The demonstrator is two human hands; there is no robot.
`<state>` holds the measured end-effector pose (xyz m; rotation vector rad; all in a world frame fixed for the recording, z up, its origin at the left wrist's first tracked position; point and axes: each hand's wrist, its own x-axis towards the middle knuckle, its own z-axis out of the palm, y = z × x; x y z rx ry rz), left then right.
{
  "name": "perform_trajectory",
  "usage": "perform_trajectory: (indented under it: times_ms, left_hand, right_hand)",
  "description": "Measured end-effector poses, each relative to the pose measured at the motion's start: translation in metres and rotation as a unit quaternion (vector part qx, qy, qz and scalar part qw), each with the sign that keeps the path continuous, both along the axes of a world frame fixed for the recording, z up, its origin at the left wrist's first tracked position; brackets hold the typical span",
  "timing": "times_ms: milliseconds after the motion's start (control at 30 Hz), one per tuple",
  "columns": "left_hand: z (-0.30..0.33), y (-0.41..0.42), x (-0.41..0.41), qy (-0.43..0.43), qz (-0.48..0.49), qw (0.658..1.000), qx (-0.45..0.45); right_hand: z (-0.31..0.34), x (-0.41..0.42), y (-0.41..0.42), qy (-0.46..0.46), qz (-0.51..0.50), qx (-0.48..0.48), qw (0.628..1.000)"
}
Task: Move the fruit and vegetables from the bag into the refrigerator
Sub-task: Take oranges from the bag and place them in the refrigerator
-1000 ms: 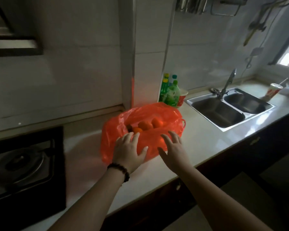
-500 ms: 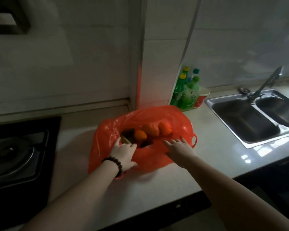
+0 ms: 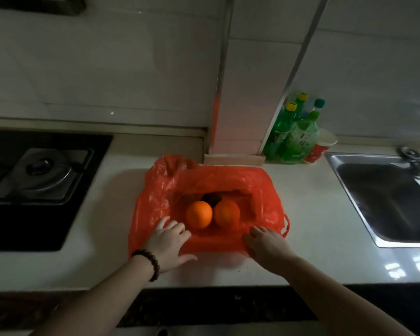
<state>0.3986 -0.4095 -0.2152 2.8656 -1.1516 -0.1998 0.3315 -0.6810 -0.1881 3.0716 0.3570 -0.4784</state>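
bag (image 3: 155, 202) mouth spread; left hand (image 3: 167, 241) and right hand (image 3: 267, 246) lay open, flat on plastic. next: grasp an orange (image 3: 199, 214).

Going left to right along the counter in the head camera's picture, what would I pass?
Gas stove → red plastic bag holding two oranges → green bottles → red paper cup → steel sink.
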Motion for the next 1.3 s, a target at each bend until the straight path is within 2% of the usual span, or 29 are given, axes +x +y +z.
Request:
perform_trajectory:
  times_ms: [67, 133, 200, 233, 300, 367, 433, 500, 600, 733, 900, 1100, 1300]
  left_hand:
    - [0.000, -0.007, -0.006, -0.060, 0.017, 0.994, -0.092]
    - [0.007, -0.020, -0.005, -0.137, 0.031, 0.972, -0.186]
    - [0.018, -0.033, 0.003, -0.175, 0.041, 0.959, -0.218]
    - [0.020, -0.038, 0.010, -0.178, 0.046, 0.960, -0.213]
    - [0.023, -0.047, 0.023, -0.120, 0.081, 0.976, -0.166]
    - [0.021, -0.054, 0.034, -0.019, 0.137, 0.988, -0.073]
    - [0.011, -0.059, 0.041, 0.048, 0.169, 0.984, -0.007]
    - [0.002, -0.063, 0.045, 0.082, 0.199, 0.977, 0.000]
    - [-0.005, -0.065, 0.046, 0.106, 0.231, 0.967, -0.022]
    - [0.001, -0.065, 0.045, 0.104, 0.246, 0.962, -0.059]
    - [0.026, -0.068, 0.034, 0.062, 0.266, 0.951, -0.145]
    - [0.072, -0.058, 0.019, 0.003, 0.316, 0.920, -0.230]
    - [0.104, -0.019, -0.011, -0.088, 0.393, 0.876, -0.265]
  right_hand:
    - [-0.001, -0.003, -0.003, -0.024, 0.023, 0.017, 0.999]
    - [0.005, 0.000, 0.002, -0.112, 0.051, 0.045, 0.991]
    - [0.011, 0.012, 0.010, -0.188, 0.058, 0.077, 0.977]
    - [0.014, 0.021, 0.015, -0.199, 0.052, 0.093, 0.974]
    - [0.015, 0.040, 0.023, -0.172, 0.013, 0.122, 0.977]
    - [0.010, 0.054, 0.031, -0.103, -0.035, 0.136, 0.985]
    - [0.000, 0.065, 0.036, -0.031, -0.081, 0.134, 0.987]
    - [-0.009, 0.071, 0.041, 0.016, -0.124, 0.143, 0.982]
    - [-0.019, 0.078, 0.045, 0.028, -0.177, 0.162, 0.971]
    - [-0.017, 0.080, 0.047, 0.011, -0.198, 0.162, 0.967]
    - [0.003, 0.068, 0.045, -0.075, -0.171, 0.150, 0.971]
    - [0.054, 0.066, 0.049, -0.120, -0.156, 0.227, 0.954]
    - [0.093, 0.066, 0.085, -0.140, -0.062, 0.273, 0.950]
